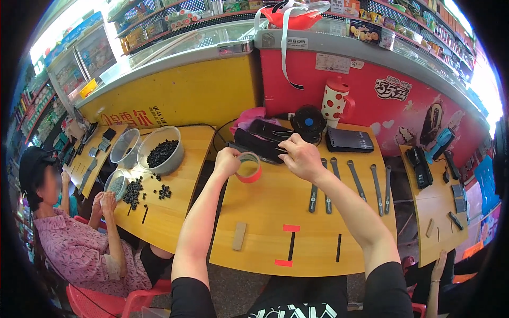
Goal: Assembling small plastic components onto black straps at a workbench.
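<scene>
My left hand (228,162) is closed on a roll of red tape (249,168), held above the far part of the wooden table (265,204). My right hand (303,158) is bent with its fingertips pinched together, beside a black pouch (254,146); what they hold, if anything, I cannot make out. On the near part of the table lies a thin black strip (291,246) with a piece of red tape (291,228) across each end. A second black strip (339,248) sits to its right, and a small brown block (239,236) to its left.
Several dark grey straps (357,180) lie at the right. Behind are a small black fan (308,121), a polka-dot cup (334,103) and a black case (349,140). At the left a person (87,244) works beside tubs of black pieces (161,153). Another table (435,212) stands right.
</scene>
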`<state>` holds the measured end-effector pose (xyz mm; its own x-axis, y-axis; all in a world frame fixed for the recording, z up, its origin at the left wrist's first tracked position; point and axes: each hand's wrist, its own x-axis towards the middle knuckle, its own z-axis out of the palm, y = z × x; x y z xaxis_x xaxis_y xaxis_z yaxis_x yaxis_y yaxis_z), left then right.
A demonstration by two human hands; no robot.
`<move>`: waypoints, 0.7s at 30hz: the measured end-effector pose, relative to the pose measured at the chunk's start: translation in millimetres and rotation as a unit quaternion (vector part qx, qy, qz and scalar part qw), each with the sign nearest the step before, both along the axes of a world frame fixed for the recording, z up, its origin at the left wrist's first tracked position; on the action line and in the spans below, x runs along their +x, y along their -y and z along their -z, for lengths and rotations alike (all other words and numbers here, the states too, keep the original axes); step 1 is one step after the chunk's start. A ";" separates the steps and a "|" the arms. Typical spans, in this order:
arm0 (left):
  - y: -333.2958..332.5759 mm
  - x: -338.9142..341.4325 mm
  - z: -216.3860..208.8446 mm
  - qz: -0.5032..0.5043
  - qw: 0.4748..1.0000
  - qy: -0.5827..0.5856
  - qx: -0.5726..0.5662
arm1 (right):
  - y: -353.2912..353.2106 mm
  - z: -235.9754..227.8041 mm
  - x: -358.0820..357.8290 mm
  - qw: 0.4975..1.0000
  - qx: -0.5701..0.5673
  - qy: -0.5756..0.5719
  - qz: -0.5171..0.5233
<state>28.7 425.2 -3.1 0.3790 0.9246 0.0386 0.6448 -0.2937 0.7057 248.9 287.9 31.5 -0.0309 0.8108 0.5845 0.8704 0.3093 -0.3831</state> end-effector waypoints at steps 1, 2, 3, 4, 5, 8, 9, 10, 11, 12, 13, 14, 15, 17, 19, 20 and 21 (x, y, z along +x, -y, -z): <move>3.0 6.2 -6.3 -0.018 0.999 0.002 -0.043 | 12.8 -8.0 2.8 1.000 0.009 -0.013 -0.001; 5.3 7.3 -7.2 -0.016 0.999 0.002 -0.043 | 26.9 -15.5 2.2 1.000 0.009 -0.012 0.001; 8.1 5.8 -8.3 -0.022 0.997 -0.010 -0.073 | 43.8 -22.5 0.5 0.999 -0.019 -0.030 -0.010; 12.1 6.1 -9.8 -0.023 0.994 -0.022 -0.103 | 64.7 -28.8 -0.1 0.998 -0.048 -0.047 -0.016; 13.2 -2.2 -5.6 -0.024 0.994 -0.022 -0.102 | 84.8 -31.6 -2.7 0.993 -0.076 -0.087 -0.040; 34.6 -31.8 -4.7 -0.009 0.972 -0.076 0.221 | 156.7 -33.1 -15.9 0.938 -0.201 -0.265 -0.094; 70.0 -32.2 -38.2 0.037 0.995 -0.002 0.092 | 182.6 -37.5 -20.8 0.923 -0.231 -0.296 -0.082; 113.2 -35.2 -77.6 0.078 0.994 0.070 -0.039 | 209.1 -43.1 -30.1 0.906 -0.260 -0.326 -0.073; 148.4 -39.7 -100.4 0.124 0.970 0.167 -0.127 | 232.5 -44.0 -41.9 0.901 -0.237 -0.351 -0.092; 181.0 -43.5 -113.7 0.166 0.927 0.260 -0.215 | 251.9 -39.0 -54.0 0.895 -0.214 -0.376 -0.110; 210.9 -43.6 -120.6 0.189 0.867 0.339 -0.312 | 269.2 -31.3 -68.8 0.886 -0.194 -0.405 -0.117; 244.8 -44.2 -119.6 0.168 0.833 0.404 -0.339 | 282.3 -27.2 -85.8 0.880 -0.187 -0.415 -0.131; 276.2 -43.6 -115.1 0.150 0.817 0.434 -0.348 | 292.9 -19.9 -103.7 0.862 -0.166 -0.449 -0.165; 317.7 -39.3 -95.1 0.160 0.731 0.522 -0.408 | 310.4 -10.1 -131.3 0.872 -0.143 -0.437 -0.169; 341.2 -22.1 -67.0 0.110 0.693 0.579 -0.414 | 331.7 15.5 -150.6 0.884 -0.115 -0.446 -0.079; 352.9 -17.0 -58.7 0.054 0.654 0.632 -0.413 | 341.0 21.7 -150.8 0.881 -0.143 -0.448 -0.048; 365.0 -13.1 -57.8 0.052 0.653 0.629 -0.418 | 348.5 23.3 -151.2 0.821 -0.148 -0.548 -0.060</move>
